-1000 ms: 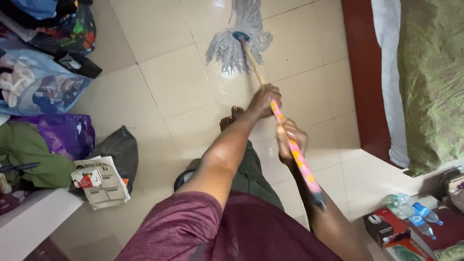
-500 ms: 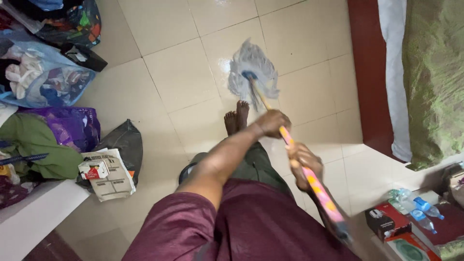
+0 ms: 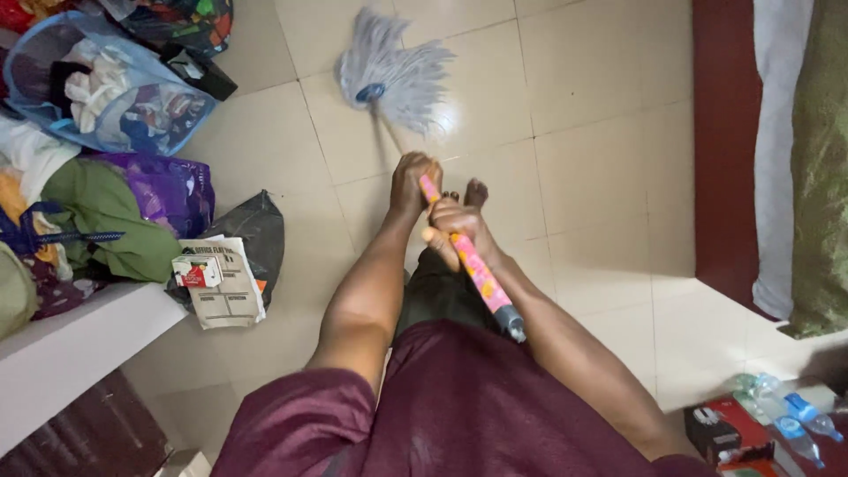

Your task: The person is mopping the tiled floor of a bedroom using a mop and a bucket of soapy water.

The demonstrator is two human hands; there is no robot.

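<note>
A mop with a grey string head [image 3: 393, 75] rests on the pale tiled floor [image 3: 583, 177], its pink and yellow patterned handle [image 3: 473, 265] slanting back toward me. My left hand [image 3: 411, 181] grips the handle higher toward the mop head. Just behind it, my right hand [image 3: 455, 230] is closed around the handle too. The two hands almost touch. My bare feet [image 3: 468, 194] show under the hands, partly hidden by them.
Bags of clothes [image 3: 106, 88], a purple bag [image 3: 172, 190], a black bag [image 3: 256, 234] and a paper carton [image 3: 221, 283] crowd the left. A white ledge [image 3: 71, 353] runs at lower left. A bed with green cover [image 3: 821, 159] fills the right; boxes and plastic bottles [image 3: 786, 415] sit lower right.
The mop head has swung left and farther from my feet. My hands have drawn closer together on the handle, and the view has shifted left.
</note>
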